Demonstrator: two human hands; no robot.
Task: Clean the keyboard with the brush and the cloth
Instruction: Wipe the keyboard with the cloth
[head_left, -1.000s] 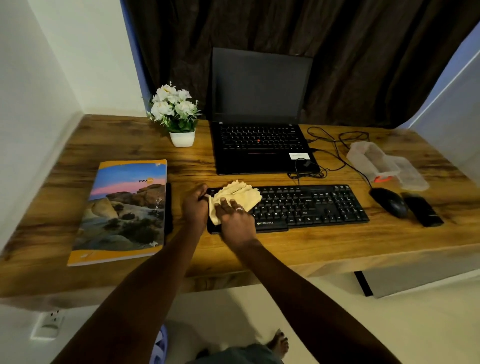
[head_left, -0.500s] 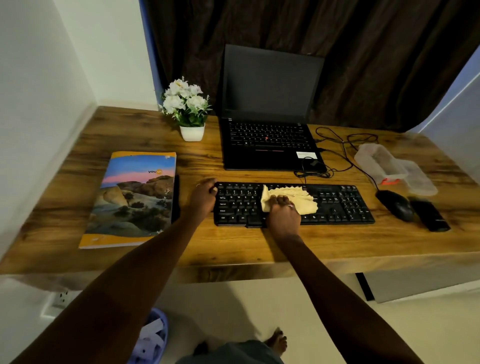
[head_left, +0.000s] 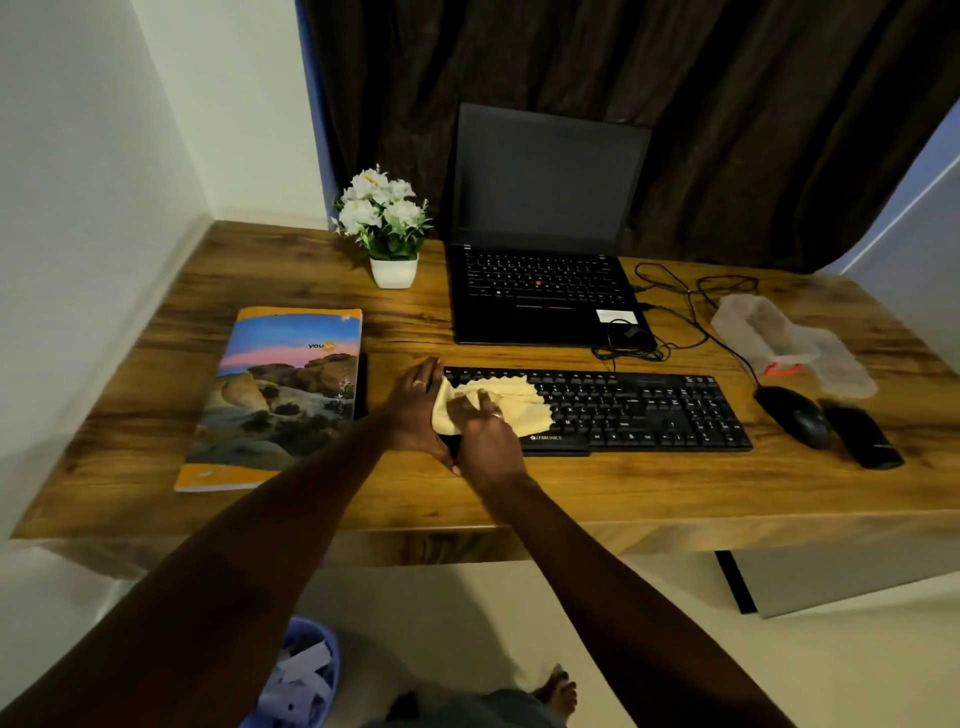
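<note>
in the left middle of the frame a book (head_left: 280, 395) lies on the wooden desk (head_left: 623, 499), and just right of it the left hand (head_left: 415, 410) rests, fingers fairly straight and holding nothing, against the left end of the black keyboard (head_left: 634, 410). at centre the yellow cloth (head_left: 519, 405) covers the keyboard's left keys, and the right hand (head_left: 488, 441) presses on it, fingers curled into its folds. a mouse (head_left: 795, 415) sits right of the keyboard.

Ringed left hand (head_left: 415, 410), ringed right hand (head_left: 485, 441), bare foot (head_left: 558, 693)
</note>
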